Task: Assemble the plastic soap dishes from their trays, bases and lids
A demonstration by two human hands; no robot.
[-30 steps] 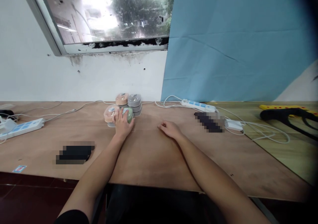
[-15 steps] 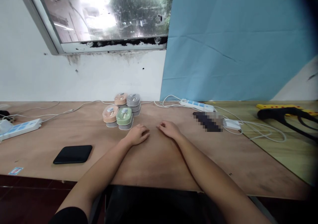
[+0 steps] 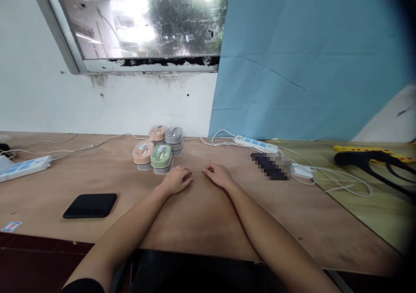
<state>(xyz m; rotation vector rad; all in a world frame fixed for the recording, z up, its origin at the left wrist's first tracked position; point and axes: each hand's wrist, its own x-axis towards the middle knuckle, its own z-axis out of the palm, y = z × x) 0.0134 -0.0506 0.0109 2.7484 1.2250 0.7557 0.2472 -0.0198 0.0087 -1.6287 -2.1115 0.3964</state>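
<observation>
My left hand (image 3: pixel 177 180) rests on the brown tabletop (image 3: pixel 198 223), fingers loosely bent and thumb apart, holding nothing. Across a small gap lies my right hand (image 3: pixel 218 174), also relaxed and holding nothing, with its fingers half curled and a space by the thumb. Nearest to my left hand, just beyond it, stand small stacks of oval lidded boxes. Their tops are a green box (image 3: pixel 161 156), a peach box (image 3: pixel 143 151), another peach box (image 3: pixel 157 132) at the back and a grey box (image 3: pixel 173 134). Neither hand touches them.
A black phone-like slab (image 3: pixel 90 205) lies at the left. White power strips (image 3: pixel 256 144) and cables run along the wall side. A dark, partly pixelated object (image 3: pixel 271 166) and a white adapter (image 3: pixel 301 170) are at the right, before a black-handled item (image 3: pixel 364 158).
The camera view has tilted slightly upward, so the table sits lower in the picture. My hands keep the same pose, and the boxes have not moved on the table.
</observation>
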